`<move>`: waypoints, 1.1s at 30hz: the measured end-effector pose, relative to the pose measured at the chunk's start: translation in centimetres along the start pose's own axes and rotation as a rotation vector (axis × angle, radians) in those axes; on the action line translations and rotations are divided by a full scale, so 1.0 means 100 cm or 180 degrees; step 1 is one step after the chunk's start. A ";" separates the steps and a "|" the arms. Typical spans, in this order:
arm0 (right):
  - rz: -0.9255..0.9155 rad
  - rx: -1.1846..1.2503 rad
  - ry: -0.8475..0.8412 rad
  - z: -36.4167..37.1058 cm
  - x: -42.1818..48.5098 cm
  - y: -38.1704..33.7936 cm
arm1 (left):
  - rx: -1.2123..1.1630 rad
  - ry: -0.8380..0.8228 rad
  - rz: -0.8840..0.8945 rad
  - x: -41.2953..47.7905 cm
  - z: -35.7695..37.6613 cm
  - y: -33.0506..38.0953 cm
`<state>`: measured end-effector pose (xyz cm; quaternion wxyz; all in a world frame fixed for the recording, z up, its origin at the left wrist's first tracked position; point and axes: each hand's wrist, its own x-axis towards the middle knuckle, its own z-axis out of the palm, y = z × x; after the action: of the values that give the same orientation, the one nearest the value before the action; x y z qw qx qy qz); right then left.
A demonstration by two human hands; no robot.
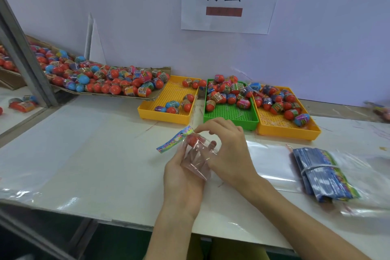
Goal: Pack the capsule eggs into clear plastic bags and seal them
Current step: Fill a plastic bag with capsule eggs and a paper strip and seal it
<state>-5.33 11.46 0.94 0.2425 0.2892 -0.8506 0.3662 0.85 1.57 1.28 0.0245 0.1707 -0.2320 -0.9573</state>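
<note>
Bagging is in hand: the left hand point(181, 177) grips the small clear plastic bag point(197, 161) at near centre while the right hand point(226, 146) pinches its mouth around the red capsule egg point(193, 139), so folding the colourful printed header strip point(174, 139) shut looks next.

both forearms are bare to the frame's near edge; left hand point(181, 181) and right hand point(228, 150) wear no gloves, rings or watch.

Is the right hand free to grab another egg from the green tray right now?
Probably not yet: the right hand and left hand both hold the clear bag. The green tray lies unobstructed just beyond.
</note>
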 end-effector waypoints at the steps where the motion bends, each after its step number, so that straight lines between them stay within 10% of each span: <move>1: 0.0097 0.0019 -0.0081 0.000 0.000 -0.001 | 0.0002 -0.0014 0.0003 -0.001 -0.001 0.001; 8: 0.0389 0.1782 -0.2585 -0.064 0.032 0.017 | -0.0309 -0.0142 0.0201 0.002 -0.010 0.005; 14: 0.1350 0.0578 -0.0601 -0.046 0.077 0.048 | -0.0421 -0.0168 0.0250 0.004 -0.013 0.003; 27: 0.1159 -0.1078 -0.0337 0.023 0.137 0.085 | -0.0432 -0.0062 0.0163 0.008 -0.016 0.001; 33: 0.0720 0.1715 -0.1016 -0.041 0.094 0.036 | -0.0691 -0.0078 0.0392 0.006 -0.016 0.003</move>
<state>-13.65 13.64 7.58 -0.0211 0.3004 -0.7772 0.5526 0.79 0.48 -0.10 0.0987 0.1407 -0.1374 -0.9755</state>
